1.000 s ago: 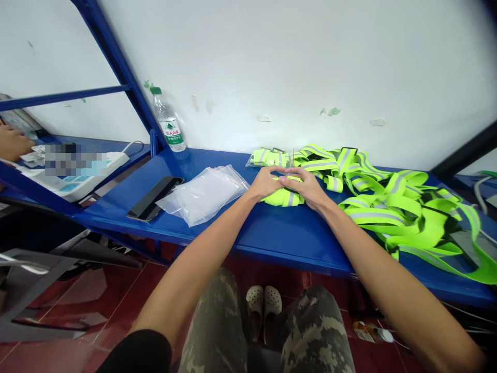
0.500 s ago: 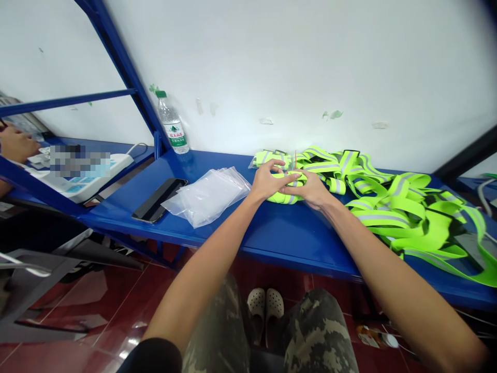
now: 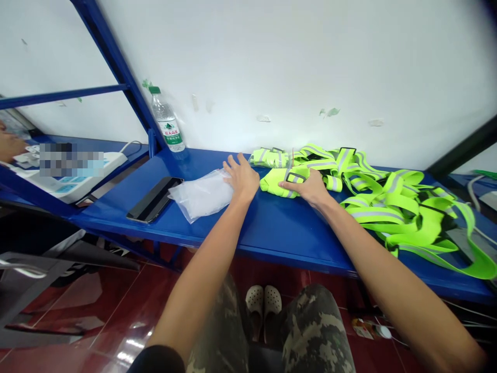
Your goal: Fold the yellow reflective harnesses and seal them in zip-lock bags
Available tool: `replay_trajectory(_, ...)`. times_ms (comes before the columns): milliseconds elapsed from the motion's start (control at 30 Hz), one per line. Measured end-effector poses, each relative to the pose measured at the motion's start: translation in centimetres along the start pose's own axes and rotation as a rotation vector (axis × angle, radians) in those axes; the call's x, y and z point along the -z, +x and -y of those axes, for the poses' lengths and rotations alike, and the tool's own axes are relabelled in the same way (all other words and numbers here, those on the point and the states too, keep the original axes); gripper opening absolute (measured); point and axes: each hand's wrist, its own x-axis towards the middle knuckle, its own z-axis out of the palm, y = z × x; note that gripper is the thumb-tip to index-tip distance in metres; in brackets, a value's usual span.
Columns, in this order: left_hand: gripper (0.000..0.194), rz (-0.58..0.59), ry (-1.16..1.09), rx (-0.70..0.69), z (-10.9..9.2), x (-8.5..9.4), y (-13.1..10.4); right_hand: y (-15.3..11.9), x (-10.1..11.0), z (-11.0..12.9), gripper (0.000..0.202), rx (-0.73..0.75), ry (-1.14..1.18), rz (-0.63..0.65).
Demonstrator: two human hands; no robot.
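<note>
A compact bundle of fluorescent yellow-green reflective strap is held on the blue table by the right hand, whose thumb is laid along its near face beside a black buckle; the right hand's other fingers are largely hidden. The left hand is held with its fingers spread well apart over the right end of the clear zip bags, just left of the bundle; whether the bags are touched or pinched by it cannot be told. Left of the bags, a dark smartphone is laid near the table's front edge, and by the wall a green-capped water bottle is stood upright. Another strap bundle, packed in a clear bag, is placed behind the held one. The table's right side is covered by a loose heap of matching straps. At the far left, beyond a blue metal frame, a white device is partly blurred, and a co-worker's hand is seen beside it.
</note>
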Motion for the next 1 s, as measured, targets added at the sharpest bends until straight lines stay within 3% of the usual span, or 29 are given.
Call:
replay_trajectory(133, 0.059, 0.050, -0.088, -0.207, -0.1, -1.0, -0.2, 0.0, 0.2, -0.1, 0.053, 0.003, -0.016, -0.021)
replay_trajectory(300, 0.047, 0.111, -0.178, -0.322, -0.3, -0.9, -0.2, 0.3, 0.5, -0.8, 0.053, -0.016, 0.000, -0.111)
replay_trajectory(400, 0.038, 0.066, -0.043, -0.283, -0.7, -0.3, -0.8, 0.4, 0.5, -1.0, 0.053, -0.031, 0.025, -0.191)
replay_trajectory(500, 0.042, 0.070, 0.033, -0.190, -1.0, 0.0, -1.2, 0.4, 0.4, -1.0, 0.055, -0.053, 0.072, -0.236)
replay_trajectory(1000, 0.048, 0.039, -0.313, -0.305, -0.9, -1.7, -1.0, 0.3, 0.1, -0.6, 0.051, -0.137, 0.297, -0.301)
